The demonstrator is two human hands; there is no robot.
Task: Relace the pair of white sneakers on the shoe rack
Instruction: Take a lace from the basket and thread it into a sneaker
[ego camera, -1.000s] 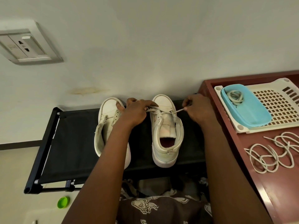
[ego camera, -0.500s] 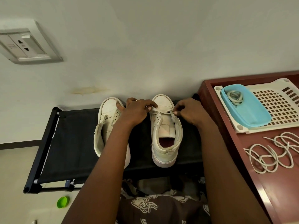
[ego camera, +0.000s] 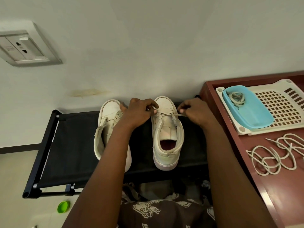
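In the head view, both hands work at the toe end of the right-side sneaker (ego camera: 166, 145), which stands on the black rack (ego camera: 70, 153) with its toe to the wall. The left hand (ego camera: 138, 112) has its fingers curled and pinches one end of the lace (ego camera: 178, 115) over the lowest eyelets. The right hand (ego camera: 195, 112), just across the shoe, pinches the other end between thumb and forefinger. The lace runs taut between the two grips, across the front of the tongue. Only this lowest crossing is threaded; the eyelets nearer the person stand bare. The second sneaker (ego camera: 107, 119) sits just outside the left hand, partly under that forearm, unlaced. Beyond the right hand is a red-brown table (ego camera: 287, 191) bearing a white slotted tray (ego camera: 279, 106). A blue tub (ego camera: 253, 116) on it holds a coiled lace (ego camera: 236, 97). Nearer the person than the tray, a loose lace (ego camera: 276, 155) lies tangled on the table. Below the left forearm, on the floor, lies a green cap (ego camera: 63, 206). A wall socket (ego camera: 21, 48) sits far up and left of the hands.
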